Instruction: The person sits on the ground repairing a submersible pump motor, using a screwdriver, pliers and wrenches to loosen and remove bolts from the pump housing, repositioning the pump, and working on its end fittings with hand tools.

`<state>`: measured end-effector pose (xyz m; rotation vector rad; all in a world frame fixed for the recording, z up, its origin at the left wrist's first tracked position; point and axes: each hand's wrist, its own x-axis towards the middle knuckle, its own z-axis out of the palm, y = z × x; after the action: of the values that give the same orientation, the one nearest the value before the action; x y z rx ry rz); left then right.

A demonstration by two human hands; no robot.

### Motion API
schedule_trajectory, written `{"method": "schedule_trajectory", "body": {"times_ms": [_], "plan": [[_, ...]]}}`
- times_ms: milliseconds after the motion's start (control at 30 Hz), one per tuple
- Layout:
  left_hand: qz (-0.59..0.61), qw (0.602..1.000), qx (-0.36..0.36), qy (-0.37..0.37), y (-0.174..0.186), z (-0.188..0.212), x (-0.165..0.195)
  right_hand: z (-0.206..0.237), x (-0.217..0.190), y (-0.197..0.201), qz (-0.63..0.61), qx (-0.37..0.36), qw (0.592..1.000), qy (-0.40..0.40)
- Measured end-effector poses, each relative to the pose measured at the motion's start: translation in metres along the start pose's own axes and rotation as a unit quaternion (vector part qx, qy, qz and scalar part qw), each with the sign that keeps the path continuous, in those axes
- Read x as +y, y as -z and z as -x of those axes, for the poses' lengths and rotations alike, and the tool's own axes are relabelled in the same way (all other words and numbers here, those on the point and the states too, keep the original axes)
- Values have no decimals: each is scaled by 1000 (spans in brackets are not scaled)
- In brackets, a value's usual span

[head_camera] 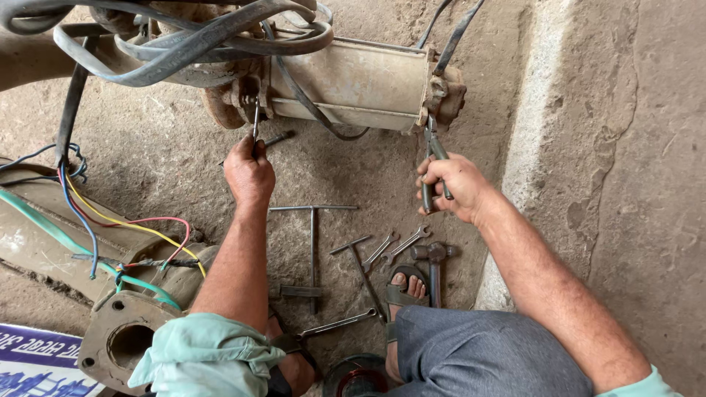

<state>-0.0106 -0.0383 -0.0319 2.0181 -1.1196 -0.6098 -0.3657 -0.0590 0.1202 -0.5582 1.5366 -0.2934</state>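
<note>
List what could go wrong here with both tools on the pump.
1. The pliers in the right hand grip a rusty end fitting; they might slip and pinch fingers.
2. The left hand holds a thin tool at the corroded joint; it could skid off.
3. Loose wrenches and a hammer lie beside the sandalled foot.

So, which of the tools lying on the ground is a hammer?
The hammer, rightmost of the tools, beside the sandalled foot: it has a blocky metal head, unlike the slim spanners beside it.
</note>
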Motion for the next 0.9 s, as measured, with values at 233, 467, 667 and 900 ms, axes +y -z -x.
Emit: {"method": "schedule_trajectory", "body": {"times_ms": [233, 467, 667, 900], "plan": [[-149, 988, 13, -39, 19, 0, 36, -20, 28, 2, 34, 8, 996, 84], [-160, 985, 18, -69, 27, -70, 113, -74, 92, 1, 271, 152, 884, 349], [-181, 966, 32, -180, 36, -50, 106, -66, 114, -5, 110, 66, 941, 313], [59, 987, 76, -130, 0, 31, 26, -22, 64, 26, 5, -43, 991, 126]]}}
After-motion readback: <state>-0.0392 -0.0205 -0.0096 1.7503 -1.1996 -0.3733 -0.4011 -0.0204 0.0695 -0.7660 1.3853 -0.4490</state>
